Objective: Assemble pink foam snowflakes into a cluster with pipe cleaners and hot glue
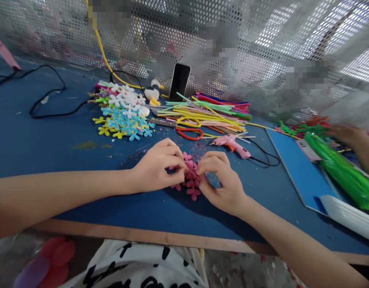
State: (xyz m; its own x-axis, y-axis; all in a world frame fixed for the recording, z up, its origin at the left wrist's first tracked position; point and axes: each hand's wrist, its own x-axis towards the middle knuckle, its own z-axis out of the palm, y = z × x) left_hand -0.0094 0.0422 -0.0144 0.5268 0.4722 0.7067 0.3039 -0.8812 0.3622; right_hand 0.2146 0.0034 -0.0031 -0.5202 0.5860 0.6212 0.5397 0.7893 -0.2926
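Observation:
Near the front of the blue table lies a cluster of pink fuzzy flowers (192, 182), between my two hands. My left hand (162, 166) reaches in from the left, thumb and fingertips pinched together at the cluster's upper left side. On the right side of the same cluster, my right hand (222, 180) has its thumb and fingers curled into a pinch against the flowers. Both sets of fingertips touch the pink cluster, and they partly hide it. A pink glue gun (232, 146) lies just behind my right hand.
Behind my hands are scissors (189, 128), pipe cleaners (202, 116), piled white, blue and yellow flowers (127, 110) and an upright phone (180, 82). To the right lie a blue board (298, 172) and a green plastic bundle (343, 172), near another person's hand (349, 136).

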